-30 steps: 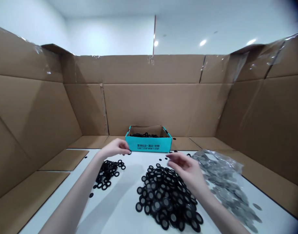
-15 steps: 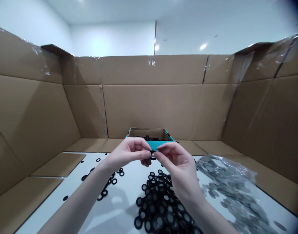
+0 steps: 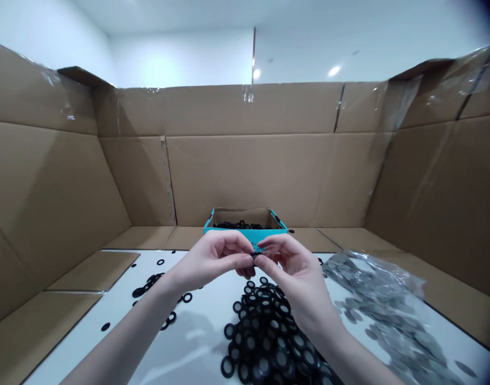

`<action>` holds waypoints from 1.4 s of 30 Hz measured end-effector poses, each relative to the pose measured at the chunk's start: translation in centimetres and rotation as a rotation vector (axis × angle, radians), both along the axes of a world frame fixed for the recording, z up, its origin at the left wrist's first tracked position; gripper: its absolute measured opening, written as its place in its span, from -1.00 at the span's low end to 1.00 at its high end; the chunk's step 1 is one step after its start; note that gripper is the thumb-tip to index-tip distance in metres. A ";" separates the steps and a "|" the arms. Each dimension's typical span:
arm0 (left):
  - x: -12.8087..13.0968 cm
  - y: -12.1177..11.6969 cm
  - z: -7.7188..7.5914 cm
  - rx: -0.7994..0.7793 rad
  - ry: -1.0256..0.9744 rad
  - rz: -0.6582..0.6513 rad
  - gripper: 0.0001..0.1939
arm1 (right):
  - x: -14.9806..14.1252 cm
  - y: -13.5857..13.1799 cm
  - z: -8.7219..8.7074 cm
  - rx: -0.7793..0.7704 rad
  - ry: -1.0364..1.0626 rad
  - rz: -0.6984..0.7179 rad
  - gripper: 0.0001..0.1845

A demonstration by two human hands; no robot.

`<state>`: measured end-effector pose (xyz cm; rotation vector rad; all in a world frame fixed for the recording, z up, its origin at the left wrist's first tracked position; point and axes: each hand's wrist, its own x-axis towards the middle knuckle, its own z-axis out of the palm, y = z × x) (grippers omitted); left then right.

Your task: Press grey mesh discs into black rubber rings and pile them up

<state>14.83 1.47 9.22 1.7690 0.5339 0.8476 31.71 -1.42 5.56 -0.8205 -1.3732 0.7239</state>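
Note:
My left hand (image 3: 215, 261) and my right hand (image 3: 290, 267) meet above the white table, their fingertips pinching a small black rubber ring (image 3: 255, 258) between them. The fingers hide most of the ring, so I cannot tell whether anything sits inside it. Below my hands lies a large heap of black rings with grey centres (image 3: 266, 339), partly hidden by my right hand. Hollow black rings (image 3: 154, 280) lie scattered to the left, under my left forearm's side. A clear plastic bag of grey discs (image 3: 383, 315) lies to the right of my right hand.
A teal cardboard box (image 3: 245, 233) holding black rings stands just beyond my hands at the table's far edge. Brown cardboard walls (image 3: 245, 176) surround the white table (image 3: 196, 299) at the back and both sides. A few loose rings lie apart on the table.
My hands stay together around the ring, with the fingers shifted slightly. The view has tilted a little, so the box shows more above my hands. Nothing on the table has visibly moved.

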 end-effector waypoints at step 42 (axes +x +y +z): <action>-0.4 -1.6 1.2 0.386 0.474 0.166 -0.82 | 1.6 -0.3 1.1 0.187 -0.543 -0.054 -0.79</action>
